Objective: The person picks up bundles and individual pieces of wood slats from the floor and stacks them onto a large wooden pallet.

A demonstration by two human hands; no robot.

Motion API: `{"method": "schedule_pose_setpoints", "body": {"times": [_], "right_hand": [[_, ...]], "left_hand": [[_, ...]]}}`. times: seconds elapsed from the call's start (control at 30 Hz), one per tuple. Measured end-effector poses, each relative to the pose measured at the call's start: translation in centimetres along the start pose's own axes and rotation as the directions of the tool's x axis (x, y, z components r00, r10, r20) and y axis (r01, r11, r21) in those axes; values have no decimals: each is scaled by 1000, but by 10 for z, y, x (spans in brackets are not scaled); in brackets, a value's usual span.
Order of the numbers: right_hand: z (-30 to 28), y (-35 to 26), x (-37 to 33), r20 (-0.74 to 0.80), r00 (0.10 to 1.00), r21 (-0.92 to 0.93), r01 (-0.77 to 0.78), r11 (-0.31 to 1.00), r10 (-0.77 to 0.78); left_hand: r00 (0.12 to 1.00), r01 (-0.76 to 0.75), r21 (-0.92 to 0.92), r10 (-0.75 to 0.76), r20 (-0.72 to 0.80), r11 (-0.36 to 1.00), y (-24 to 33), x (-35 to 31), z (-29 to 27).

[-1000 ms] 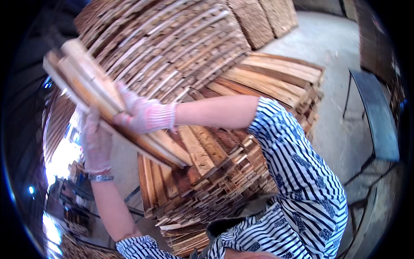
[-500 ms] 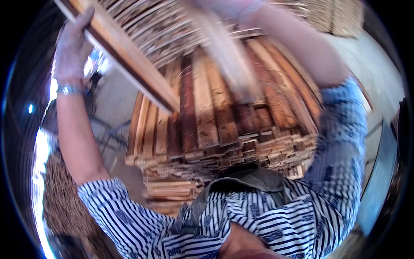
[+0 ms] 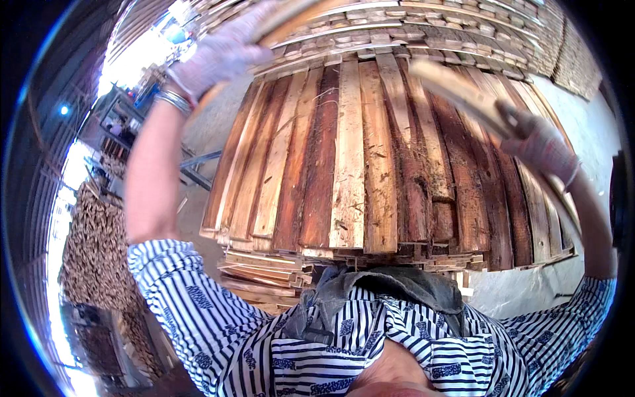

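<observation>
My left hand (image 3: 221, 63), in a pale knit glove, is closed around a wooden board (image 3: 297, 21) at the top left. This board slants up past the upper edge, so its far end is out of sight. On the right, my gloved right hand (image 3: 544, 147) grips a narrower wooden board (image 3: 456, 92), which tilts over the right part of the stack. Its near end runs down along my forearm. Between and below both hands lies a broad stack of planks (image 3: 347, 165), side by side, light and reddish brown, strewn with bark bits.
Beyond the stack rises a wall of piled boards (image 3: 463, 43). Shorter slats (image 3: 258, 274) lie low in front, at the left. A blue metal frame (image 3: 198, 162) stands left of the planks, and a heap of wood pieces (image 3: 99, 245) lies farther left.
My right hand has swung from the top middle out to the right with its board. My left hand has shifted right, and its board no longer angles down over the planks.
</observation>
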State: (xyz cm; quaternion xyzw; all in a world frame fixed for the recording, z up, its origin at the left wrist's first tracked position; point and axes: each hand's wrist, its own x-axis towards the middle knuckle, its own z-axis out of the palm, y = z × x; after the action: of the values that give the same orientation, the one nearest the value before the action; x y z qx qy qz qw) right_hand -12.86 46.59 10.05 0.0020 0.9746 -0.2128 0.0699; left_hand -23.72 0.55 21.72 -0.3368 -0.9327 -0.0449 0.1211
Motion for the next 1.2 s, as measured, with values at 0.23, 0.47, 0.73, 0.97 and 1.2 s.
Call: {"method": "schedule_pose_setpoints", "body": {"times": [0.23,0.47,0.73,0.97,1.2], "right_hand": [[45,44,-34,-152,925,-329,286,900,-349],[-19,145,-74,-341,939,-172,-17,985,-44],[-18,245,-47,-379,823,-50,-474,879,423],[-32,241,18,-337,859,-89,-438,895,387],[-23,226,35,-346,825,-214,-534,818,447]], "left_hand": [[896,-58,7,49,441,998,6,25,155],[895,147,-133,-75,440,980,6,-3,144],[882,214,-72,-161,443,974,2,-4,157],[884,237,-76,-182,430,969,6,-2,153],[910,182,-7,-166,381,983,9,-6,157]]}}
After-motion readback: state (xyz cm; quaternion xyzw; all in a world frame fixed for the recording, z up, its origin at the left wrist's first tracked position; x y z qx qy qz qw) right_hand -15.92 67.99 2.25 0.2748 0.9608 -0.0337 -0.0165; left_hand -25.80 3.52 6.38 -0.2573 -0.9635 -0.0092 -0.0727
